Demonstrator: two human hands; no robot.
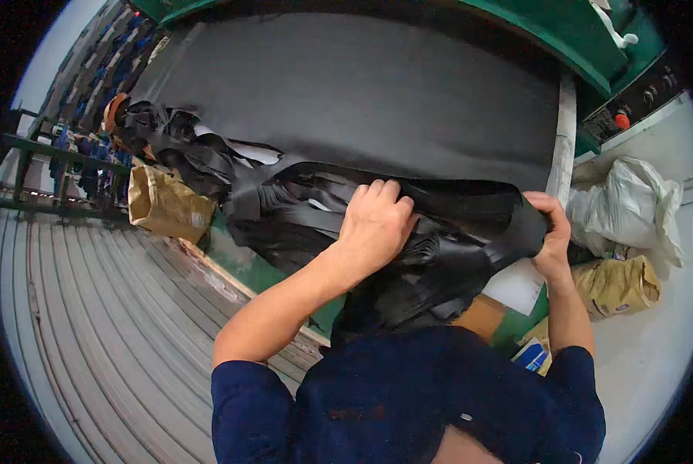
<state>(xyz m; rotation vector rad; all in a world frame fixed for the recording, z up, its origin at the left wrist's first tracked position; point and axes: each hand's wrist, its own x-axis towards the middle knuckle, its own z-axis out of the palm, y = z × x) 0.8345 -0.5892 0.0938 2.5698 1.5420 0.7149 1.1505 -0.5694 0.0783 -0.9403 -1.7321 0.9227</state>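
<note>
A bundle of thin black sheet material, layered and partly cut into strips, lies across the near part of the machine bed in front of my body. My left hand presses into its middle, fingers curled over the layered edges. At the bundle's right end my right hand is closed round the folded layers, thumb hidden behind them. More loose black strips trail off to the left, with white patches showing among them. Beyond the bundle a smooth black sheet covers the bed.
A green machine frame spans the far side, with a red button at its right. Paper sacks stand left and right. A white plastic bag sits at right. White paper and cardboard lie under the bundle's near edge.
</note>
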